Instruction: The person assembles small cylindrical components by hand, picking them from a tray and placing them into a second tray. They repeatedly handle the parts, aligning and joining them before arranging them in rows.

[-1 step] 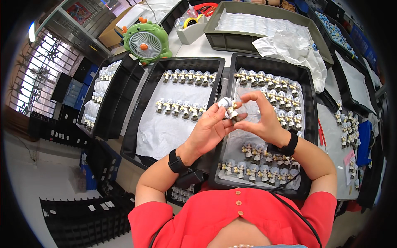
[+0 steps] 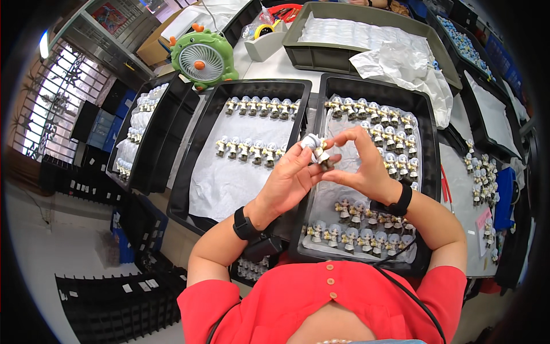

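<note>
Above the gap between two black trays, a small chibi figurine with pale hair, a white and gold outfit and dark feet is held tilted, head toward the upper left. My left hand is closed on it, thumb near the head and fingers behind. My right hand curves around from the other side, index finger by the figurine's upper body and thumb by its feet. Beneath my left hand, the left tray has two rows of figurines on white paper. The right tray, below my right hand, holds several rows of similar figurines.
A green animal-shaped fan and a tape dispenser stand behind the trays. A large olive bin is at the back, crumpled white paper over its edge. More figurines lie at the right; another black tray leans left.
The figurine has turned very slightly between my fingers, its feet showing a little more. My arms and the trays look the same.
</note>
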{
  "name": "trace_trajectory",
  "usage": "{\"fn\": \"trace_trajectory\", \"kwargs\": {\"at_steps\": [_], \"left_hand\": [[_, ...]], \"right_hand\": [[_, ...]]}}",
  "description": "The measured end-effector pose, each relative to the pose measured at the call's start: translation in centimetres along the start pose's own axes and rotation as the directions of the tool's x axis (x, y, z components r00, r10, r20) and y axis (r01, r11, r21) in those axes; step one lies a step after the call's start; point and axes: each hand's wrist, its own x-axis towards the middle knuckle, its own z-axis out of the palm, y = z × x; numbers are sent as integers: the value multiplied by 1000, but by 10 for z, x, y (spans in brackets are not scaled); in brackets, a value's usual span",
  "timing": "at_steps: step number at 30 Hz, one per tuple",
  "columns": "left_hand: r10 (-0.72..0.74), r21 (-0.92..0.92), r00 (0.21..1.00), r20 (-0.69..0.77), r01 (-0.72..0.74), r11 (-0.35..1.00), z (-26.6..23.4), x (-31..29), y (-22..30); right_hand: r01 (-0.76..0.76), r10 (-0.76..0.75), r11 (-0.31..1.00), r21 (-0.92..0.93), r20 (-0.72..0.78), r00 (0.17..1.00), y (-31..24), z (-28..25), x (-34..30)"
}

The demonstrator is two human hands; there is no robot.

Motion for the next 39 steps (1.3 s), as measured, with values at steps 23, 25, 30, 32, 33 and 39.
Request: {"fn": "trace_trajectory", "kwargs": {"at_steps": [23, 25, 30, 32, 33, 39], "left_hand": [[163, 130, 979, -119, -148, 980, -5, 3, 3], [103, 171, 982, -157, -75, 982, -10, 2, 16], [330, 776, 932, -146, -99, 623, -60, 3, 91], [516, 976, 832, -202, 212, 40, -76, 2, 127], [585, 939, 791, -179, 316, -139, -102, 0, 139], [572, 689, 804, -162, 507, -518, -208, 12, 154]], "right_hand": [[-310, 303, 947, 86, 84, 949, -1, 8, -10], [-258, 250, 963, 73, 97, 963, -2, 8, -10], [-260, 252, 961, 95, 96, 963, -6, 2, -5], [-245, 238, 967, 72, 96, 967, -9, 1, -4], [-231, 224, 971, 65, 100, 969, -9, 2, -2], [-158, 153, 987, 30, 133, 979, -4, 5, -6]]}}
